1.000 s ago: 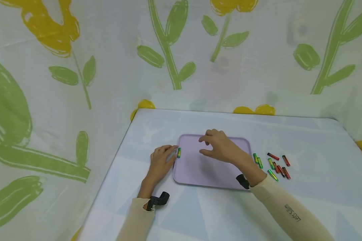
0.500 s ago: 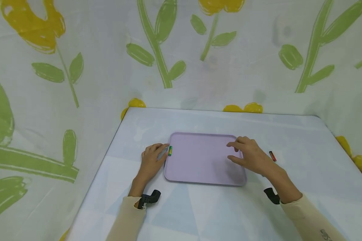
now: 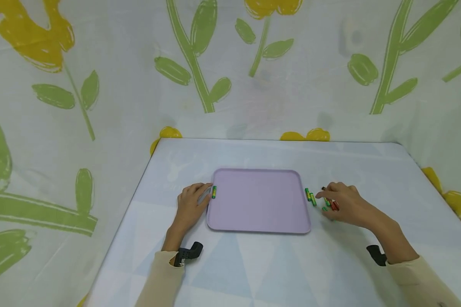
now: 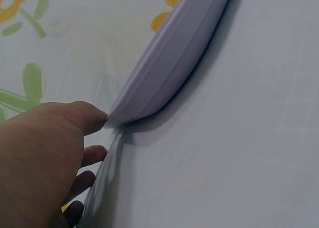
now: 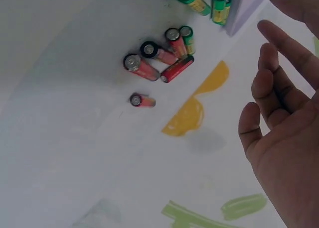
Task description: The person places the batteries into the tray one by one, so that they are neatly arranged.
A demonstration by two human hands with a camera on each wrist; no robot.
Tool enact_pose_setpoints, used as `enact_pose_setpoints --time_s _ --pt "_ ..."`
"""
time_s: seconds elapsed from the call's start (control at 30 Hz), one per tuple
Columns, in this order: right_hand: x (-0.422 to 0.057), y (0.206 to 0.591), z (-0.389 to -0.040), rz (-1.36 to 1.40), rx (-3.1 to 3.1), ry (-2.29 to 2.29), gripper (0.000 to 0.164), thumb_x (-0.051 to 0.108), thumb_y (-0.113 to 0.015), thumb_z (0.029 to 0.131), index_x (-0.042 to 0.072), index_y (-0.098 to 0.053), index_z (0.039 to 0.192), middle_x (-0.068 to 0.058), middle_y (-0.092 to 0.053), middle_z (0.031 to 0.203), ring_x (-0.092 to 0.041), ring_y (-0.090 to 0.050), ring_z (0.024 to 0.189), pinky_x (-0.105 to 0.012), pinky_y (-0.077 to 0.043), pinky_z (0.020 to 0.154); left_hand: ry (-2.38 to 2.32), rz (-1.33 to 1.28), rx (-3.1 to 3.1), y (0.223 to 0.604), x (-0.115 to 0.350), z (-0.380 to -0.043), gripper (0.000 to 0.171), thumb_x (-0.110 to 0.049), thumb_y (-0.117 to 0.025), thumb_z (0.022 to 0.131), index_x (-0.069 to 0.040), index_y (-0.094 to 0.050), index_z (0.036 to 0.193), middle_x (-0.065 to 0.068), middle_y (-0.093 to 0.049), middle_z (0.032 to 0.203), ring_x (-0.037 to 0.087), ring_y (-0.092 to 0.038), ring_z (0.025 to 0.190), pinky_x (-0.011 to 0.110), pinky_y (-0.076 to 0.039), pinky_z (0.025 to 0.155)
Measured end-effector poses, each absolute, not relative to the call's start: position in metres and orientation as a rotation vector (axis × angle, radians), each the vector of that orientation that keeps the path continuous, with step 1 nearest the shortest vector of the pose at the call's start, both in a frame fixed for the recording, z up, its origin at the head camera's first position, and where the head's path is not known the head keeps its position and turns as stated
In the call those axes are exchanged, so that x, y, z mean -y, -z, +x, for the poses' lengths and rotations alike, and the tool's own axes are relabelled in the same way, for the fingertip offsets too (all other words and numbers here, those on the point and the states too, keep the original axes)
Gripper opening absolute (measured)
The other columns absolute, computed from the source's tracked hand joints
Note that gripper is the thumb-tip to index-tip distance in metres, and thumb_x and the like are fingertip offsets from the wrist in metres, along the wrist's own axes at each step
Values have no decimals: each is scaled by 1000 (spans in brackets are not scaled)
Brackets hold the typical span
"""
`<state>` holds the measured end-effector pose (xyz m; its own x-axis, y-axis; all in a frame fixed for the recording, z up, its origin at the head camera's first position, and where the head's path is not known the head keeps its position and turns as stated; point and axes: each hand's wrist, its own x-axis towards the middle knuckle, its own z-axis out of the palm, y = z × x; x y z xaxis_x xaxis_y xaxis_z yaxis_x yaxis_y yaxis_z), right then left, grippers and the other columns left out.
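Note:
A lilac tray lies flat on the table, with one green-and-yellow battery near its left rim. My left hand rests at that rim; in the left wrist view its thumb touches the tray edge. Over the loose batteries right of the tray hovers my right hand, thumb and forefinger apart, holding nothing. It partly covers several red batteries and green ones. Two green batteries lie between it and the tray. The right wrist view shows red batteries and green batteries more fully.
The white and pale-blue patterned table extends around the tray. Behind it hangs a cloth printed with yellow flowers and green leaves. A black band sits on the left wrist.
My right hand has moved from above the tray rightward to the loose batteries. The left hand stays at the tray's left rim. The head view has shifted slightly to the right.

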<state>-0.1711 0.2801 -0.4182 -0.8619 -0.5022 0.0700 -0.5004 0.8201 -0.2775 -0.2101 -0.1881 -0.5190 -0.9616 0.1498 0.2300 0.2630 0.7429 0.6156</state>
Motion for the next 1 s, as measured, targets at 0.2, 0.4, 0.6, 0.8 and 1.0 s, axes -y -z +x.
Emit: enact_pose_setpoints --time_s 0.2,0.4,0.6,0.8,1.0 --pt "-294 425 -171 -861 -2935 349 40 9 -82 75 13 -74 114 3 -49 92 -14 -41 85 -38 -31 73 1021 -333 2773 518 191 -210 41 -36 -55 104 -27 -57 143 7 -52 141 34 -38 132 58 -22 106" --pt "-300 427 -173 -877 -2924 329 44 8 -82 71 14 -74 113 6 -47 86 -14 -40 84 -37 -28 70 1025 -333 2766 517 190 -209 41 -36 -55 104 -27 -57 143 7 -52 141 34 -38 132 59 -22 106" --pt "-304 435 -174 -849 -2922 304 41 8 -84 70 19 -74 109 8 -45 85 -16 -42 87 -36 -28 70 1039 -338 2760 517 187 -209 41 -36 -56 103 -26 -57 143 8 -52 141 34 -38 132 58 -22 106" --pt "-305 438 -175 -841 -2954 323 38 13 -87 72 12 -75 108 4 -50 92 -18 -45 89 -37 -31 72 1030 -338 2757 517 185 -209 41 -35 -57 103 -26 -57 143 7 -53 140 34 -38 132 58 -23 106" --pt "-300 439 -175 -896 -3013 433 36 16 -87 74 7 -74 107 3 -53 92 -15 -43 84 -35 -30 68 1034 -338 2757 516 185 -208 41 -35 -57 103 -26 -58 143 8 -53 140 35 -38 132 58 -23 106"
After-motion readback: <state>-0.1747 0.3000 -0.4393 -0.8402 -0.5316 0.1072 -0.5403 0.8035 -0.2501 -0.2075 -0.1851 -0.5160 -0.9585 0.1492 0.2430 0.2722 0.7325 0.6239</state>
